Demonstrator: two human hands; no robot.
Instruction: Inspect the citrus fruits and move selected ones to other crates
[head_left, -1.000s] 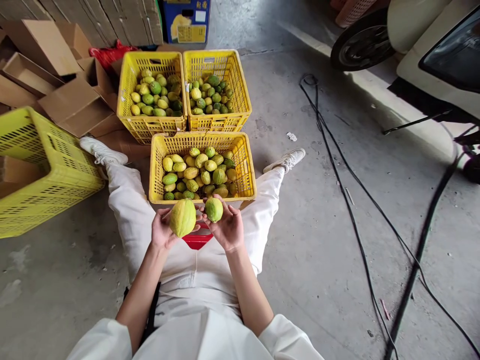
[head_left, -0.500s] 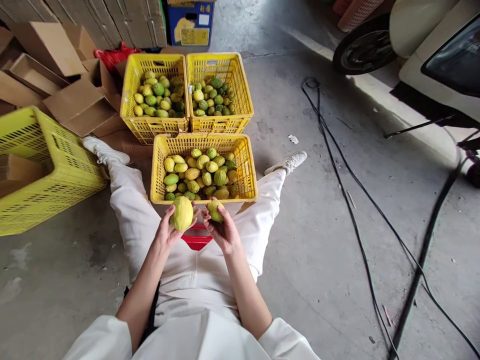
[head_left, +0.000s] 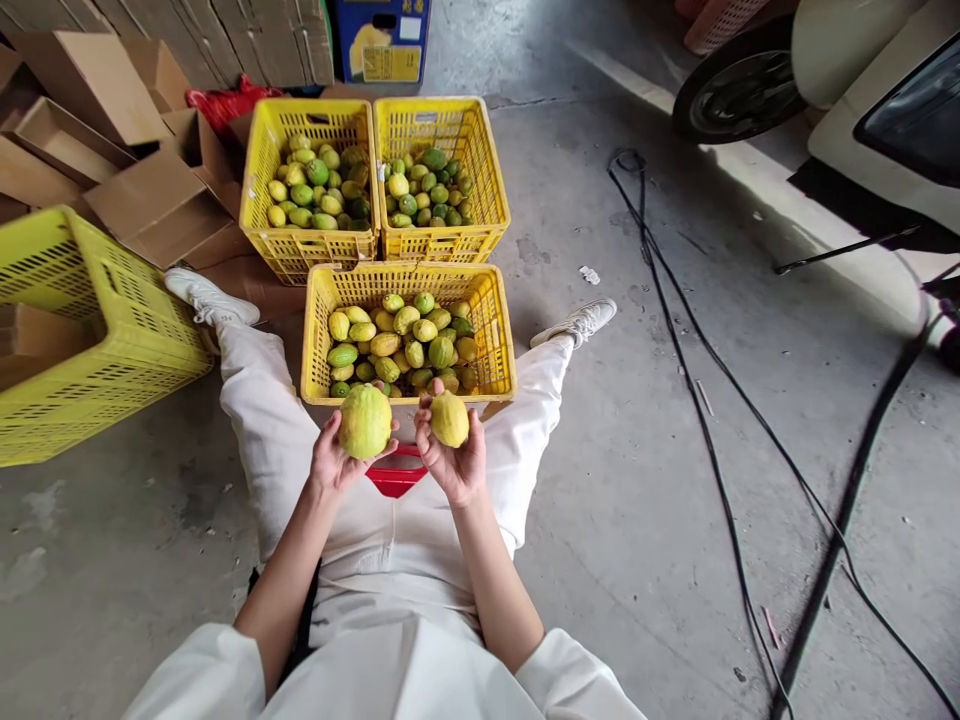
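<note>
My left hand is closed around a large yellow-green lemon. A smaller, yellower lemon rests in my right hand, with the fingers curled about it. Both fruits are held side by side above my lap, apart from each other. Just beyond them, between my legs, stands a yellow plastic crate with several yellow and green lemons in it. The palms are partly hidden by the fruit.
Two more yellow crates of lemons stand behind the near one. At left are a larger yellow crate and loose cardboard boxes. Black cables cross the floor at right, near a parked white vehicle.
My right hand has turned its lemon upward and moved slightly right, so more of the fruit shows. The left hand's lemon has turned a little and sits slightly higher.
</note>
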